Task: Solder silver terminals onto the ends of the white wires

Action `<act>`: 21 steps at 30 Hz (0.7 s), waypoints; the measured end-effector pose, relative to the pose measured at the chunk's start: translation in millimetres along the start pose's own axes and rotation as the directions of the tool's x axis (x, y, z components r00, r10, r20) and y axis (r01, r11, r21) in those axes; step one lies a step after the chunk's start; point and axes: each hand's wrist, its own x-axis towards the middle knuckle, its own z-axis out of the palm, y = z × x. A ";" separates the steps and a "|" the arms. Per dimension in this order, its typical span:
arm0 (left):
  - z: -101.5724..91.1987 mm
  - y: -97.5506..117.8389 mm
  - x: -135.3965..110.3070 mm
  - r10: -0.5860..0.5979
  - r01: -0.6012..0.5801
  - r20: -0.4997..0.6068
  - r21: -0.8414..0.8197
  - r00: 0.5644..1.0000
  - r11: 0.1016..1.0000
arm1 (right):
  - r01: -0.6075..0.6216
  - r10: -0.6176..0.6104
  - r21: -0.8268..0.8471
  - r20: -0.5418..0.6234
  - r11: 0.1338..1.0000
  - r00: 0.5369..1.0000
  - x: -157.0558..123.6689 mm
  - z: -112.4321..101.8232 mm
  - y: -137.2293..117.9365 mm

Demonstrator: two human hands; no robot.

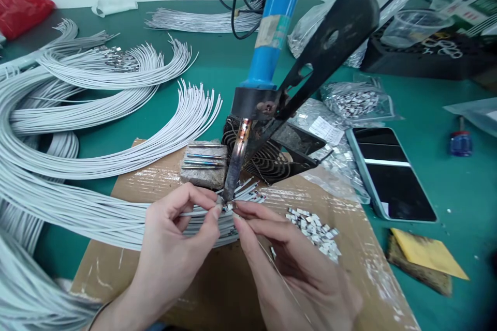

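Head view: at the centre of the frame, our left hand point(174, 248) pinches a thin white insulated wire point(189, 213) between thumb and forefinger, its end just beside the dark metal tip of a blue-handled soldering iron point(267, 62) that slants down from the top. Our right hand point(291, 269) has thumb and forefinger closed on a thin metallic strand point(286, 285) trailing toward the bottom edge; we cannot tell whether these fingertips also grip the tiny white piece point(230, 207) between both hands. Beneath them lies a scuffed brown cardboard sheet point(375, 274), and a thick bundle of white wires point(112, 220) sweeps in from the left edge. Right of centre we see a loose pile of small white-and-silver pieces point(314, 232); left of centre, a rough grey block point(202, 178) bears slender metal rods point(202, 167).
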 end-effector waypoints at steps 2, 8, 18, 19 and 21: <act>-0.3 -0.6 0.0 0.005 -0.005 0.001 0.001 1.000 1.000 | 0.011 -0.011 -0.007 -0.007 1.000 1.000 0.6 1.3 -1.1; -1.0 -0.1 -0.7 0.021 -0.021 0.004 0.012 1.000 1.000 | 0.049 -0.052 -0.061 -0.053 0.997 0.997 3.1 6.9 -6.2; -1.9 -3.8 0.0 0.000 -0.001 0.011 0.036 1.000 0.999 | 0.024 -0.024 0.012 -0.002 1.000 1.000 -0.9 6.1 -1.5; -2.0 -4.1 0.2 -0.006 0.006 0.014 0.037 1.000 0.999 | 0.014 -0.015 0.017 0.002 1.000 1.000 -1.4 6.7 -1.5; -2.0 -4.5 -0.2 -0.014 0.014 0.019 0.031 1.000 0.999 | -0.002 0.002 0.005 0.005 1.000 1.000 -2.1 6.1 -1.7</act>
